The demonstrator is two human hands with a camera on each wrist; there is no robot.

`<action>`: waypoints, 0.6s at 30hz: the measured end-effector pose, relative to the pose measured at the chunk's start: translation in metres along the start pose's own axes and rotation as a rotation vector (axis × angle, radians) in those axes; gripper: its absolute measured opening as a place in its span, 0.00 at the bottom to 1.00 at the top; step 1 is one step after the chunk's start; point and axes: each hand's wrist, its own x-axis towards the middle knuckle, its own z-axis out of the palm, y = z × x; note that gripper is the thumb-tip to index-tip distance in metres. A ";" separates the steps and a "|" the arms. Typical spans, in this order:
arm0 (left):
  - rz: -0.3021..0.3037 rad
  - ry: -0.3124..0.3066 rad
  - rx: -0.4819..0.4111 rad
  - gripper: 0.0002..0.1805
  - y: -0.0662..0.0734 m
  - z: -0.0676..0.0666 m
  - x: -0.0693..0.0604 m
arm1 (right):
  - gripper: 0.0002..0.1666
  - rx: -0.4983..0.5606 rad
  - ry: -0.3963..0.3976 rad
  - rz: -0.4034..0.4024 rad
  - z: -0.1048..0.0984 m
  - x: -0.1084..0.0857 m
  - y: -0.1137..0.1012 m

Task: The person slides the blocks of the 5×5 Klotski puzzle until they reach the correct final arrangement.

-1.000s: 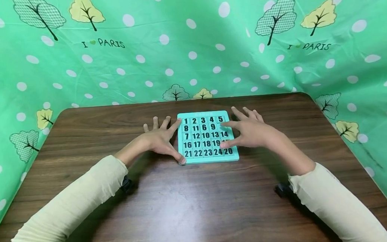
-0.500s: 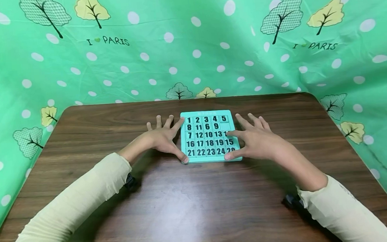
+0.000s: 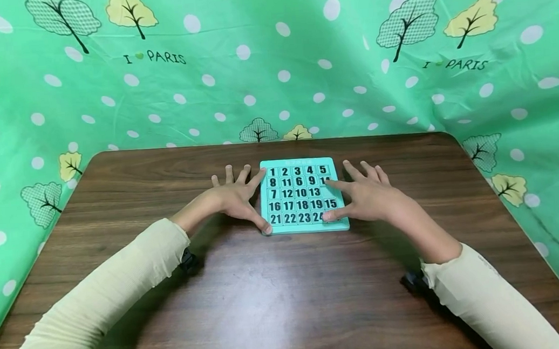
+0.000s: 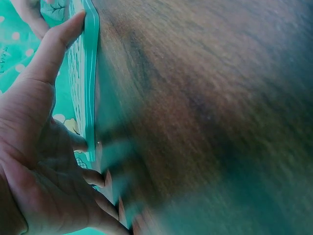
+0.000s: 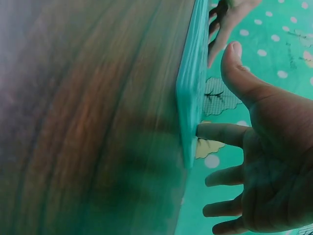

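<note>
Tile 14 (image 3: 323, 180) slid up one row since the earlier frame; now at the right index fingertip, vacant slot (image 3: 327, 192) just on the near side of it.
Number board (image 3: 306, 228) flat between both hands. Left hand (image 3: 235, 202): fingers straight, splayed, gripping nothing; index at board's far-left corner, thumb at near-left corner, likely bracing it against skidding. Right hand (image 3: 373, 195): fingers extended, no grip; index on tile 14, probably for pushing, thumb over the bottom row's right end, seemingly lifted off. Wood-grain table (image 3: 250, 306) under everything, glare on the near side of the fingers. Green tree-and-dot cloth (image 3: 270, 45) hangs beyond the fingers and to both sides. Pale sleeves (image 3: 98, 295) on forearms.
</note>
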 end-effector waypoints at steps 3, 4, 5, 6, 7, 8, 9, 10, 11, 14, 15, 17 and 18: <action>-0.005 -0.005 0.008 0.89 0.001 0.000 0.000 | 0.63 0.012 0.006 -0.015 0.001 0.003 -0.001; -0.006 -0.005 0.012 0.89 0.001 0.000 0.001 | 0.62 0.016 0.013 -0.030 0.002 0.003 -0.002; -0.013 -0.017 0.011 0.88 0.004 -0.002 -0.002 | 0.61 0.019 0.015 -0.045 0.003 0.001 -0.004; -0.014 -0.017 0.014 0.88 0.004 -0.002 -0.002 | 0.60 0.018 0.018 -0.062 0.004 0.000 -0.007; -0.014 -0.018 0.017 0.88 0.005 -0.002 -0.001 | 0.59 0.018 0.022 -0.077 0.005 -0.002 -0.009; -0.015 -0.017 0.019 0.88 0.005 -0.003 -0.001 | 0.58 0.015 0.025 -0.091 0.006 -0.003 -0.011; -0.015 -0.017 0.017 0.88 0.005 -0.004 -0.001 | 0.57 0.014 0.024 -0.098 0.007 -0.004 -0.013; -0.014 -0.018 0.018 0.88 0.006 -0.005 -0.001 | 0.56 0.011 0.020 -0.097 0.007 -0.006 -0.013; -0.014 -0.018 0.017 0.88 0.006 -0.005 -0.002 | 0.56 0.009 0.016 -0.092 0.006 -0.007 -0.012; -0.014 -0.019 0.016 0.88 0.006 -0.006 -0.002 | 0.55 0.000 0.010 -0.069 0.003 -0.009 -0.005; -0.015 -0.021 0.016 0.88 0.006 -0.006 -0.002 | 0.54 -0.002 0.008 -0.057 0.002 -0.010 -0.002; -0.019 -0.023 0.016 0.88 0.004 -0.005 -0.002 | 0.54 -0.004 0.004 -0.046 0.000 -0.013 0.002; -0.021 -0.023 0.018 0.88 0.004 -0.004 -0.002 | 0.54 -0.003 0.005 -0.045 -0.001 -0.013 0.003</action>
